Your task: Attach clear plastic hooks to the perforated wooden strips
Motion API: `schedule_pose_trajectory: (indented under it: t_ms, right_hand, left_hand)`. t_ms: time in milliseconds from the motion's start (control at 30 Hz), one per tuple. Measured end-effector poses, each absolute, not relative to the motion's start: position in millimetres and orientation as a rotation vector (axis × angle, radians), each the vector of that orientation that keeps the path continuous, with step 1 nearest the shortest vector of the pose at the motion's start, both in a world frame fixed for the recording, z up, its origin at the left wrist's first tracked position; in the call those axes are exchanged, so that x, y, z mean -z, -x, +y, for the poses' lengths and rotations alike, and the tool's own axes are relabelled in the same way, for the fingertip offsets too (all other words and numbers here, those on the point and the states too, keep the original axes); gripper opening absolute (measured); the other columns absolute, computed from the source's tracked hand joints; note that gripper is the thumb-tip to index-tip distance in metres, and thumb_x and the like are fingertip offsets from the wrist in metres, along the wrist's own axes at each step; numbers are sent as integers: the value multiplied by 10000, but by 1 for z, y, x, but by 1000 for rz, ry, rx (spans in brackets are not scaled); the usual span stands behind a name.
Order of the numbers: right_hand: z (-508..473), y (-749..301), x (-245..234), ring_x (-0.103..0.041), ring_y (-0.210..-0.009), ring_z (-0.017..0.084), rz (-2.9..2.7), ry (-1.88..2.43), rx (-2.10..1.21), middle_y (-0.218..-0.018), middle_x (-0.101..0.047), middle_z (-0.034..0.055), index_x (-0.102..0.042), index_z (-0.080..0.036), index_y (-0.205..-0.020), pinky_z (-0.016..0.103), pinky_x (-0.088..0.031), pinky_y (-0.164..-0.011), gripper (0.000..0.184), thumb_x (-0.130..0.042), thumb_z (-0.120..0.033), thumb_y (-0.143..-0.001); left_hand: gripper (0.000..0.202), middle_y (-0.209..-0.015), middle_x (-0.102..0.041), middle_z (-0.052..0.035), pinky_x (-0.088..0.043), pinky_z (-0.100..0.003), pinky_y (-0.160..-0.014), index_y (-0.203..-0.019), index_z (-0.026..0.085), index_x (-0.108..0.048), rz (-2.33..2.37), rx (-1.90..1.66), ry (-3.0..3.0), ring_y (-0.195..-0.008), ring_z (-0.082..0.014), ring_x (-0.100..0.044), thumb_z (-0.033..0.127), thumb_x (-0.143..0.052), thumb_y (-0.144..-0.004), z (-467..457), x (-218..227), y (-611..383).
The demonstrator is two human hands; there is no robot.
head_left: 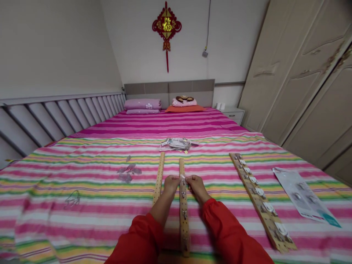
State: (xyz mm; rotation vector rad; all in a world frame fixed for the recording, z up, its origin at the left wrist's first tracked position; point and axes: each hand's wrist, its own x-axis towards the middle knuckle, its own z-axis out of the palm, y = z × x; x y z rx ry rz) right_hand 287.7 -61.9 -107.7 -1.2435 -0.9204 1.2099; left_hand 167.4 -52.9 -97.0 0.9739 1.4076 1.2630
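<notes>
Both my arms, in red sleeves, reach out over a striped bedspread (82,205). My left hand (171,183) and my right hand (194,184) are pinched together over a narrow perforated wooden strip (183,212) that lies lengthwise in front of me. Between the fingertips is a small pale piece (182,177), too small to name. A few small metal fittings sit on that strip below my hands. A second bare wooden strip (159,179) lies just left of it.
A third wooden strip (261,201) carrying several round metal fittings lies to the right, with a plastic packet (305,198) beyond it. A pile of small packets (177,144) sits ahead. Scraps of clear film (128,172) lie left. Pillows, headboard, wardrobe doors on the right.
</notes>
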Motion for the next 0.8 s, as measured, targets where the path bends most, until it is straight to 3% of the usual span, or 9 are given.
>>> schedule_pose_trajectory:
  t_ms: [333, 533, 700, 800]
  right_hand:
    - [-58, -286, 118, -348, -299, 73, -937, 1241, -1140, -327, -435, -87, -472, -217, -499, 214, -248, -342, 228, -649, -342, -569]
    - [-59, -286, 124, -398, -355, 93, -973, 1211, -1062, -408, -494, -74, -565, -192, -592, 222, -316, -374, 209, -670, -372, -582]
    - [-62, -287, 127, -580, -642, 159, -1049, 1153, -955, -673, -669, 5, -699, -176, -790, 279, -482, -630, 259, -677, -357, -606]
    - [-65, -287, 126, -612, -787, 197, -1093, 1144, -903, -821, -702, 41, -736, -192, -849, 335, -489, -780, 272, -663, -351, -641]
  left_hand:
    - [95, -481, -602, 38, -447, -243, -582, -499, 174, -577, 1441, -1280, -954, -524, -131, -573, 116, -653, -501, -51, 102, -169]
    - [142, -524, -613, 40, -452, -223, -596, -539, 174, -604, 1422, -1313, -973, -570, -123, -583, 43, -624, -486, -50, 104, -168]
    - [175, -600, -680, -8, -483, -247, -631, -625, 164, -687, 1359, -1297, -995, -604, -139, -611, 33, -624, -529, -52, 103, -170]
    - [187, -642, -706, -28, -494, -263, -658, -664, 159, -711, 1336, -1286, -1005, -636, -152, -629, 39, -640, -540, -52, 104, -170]
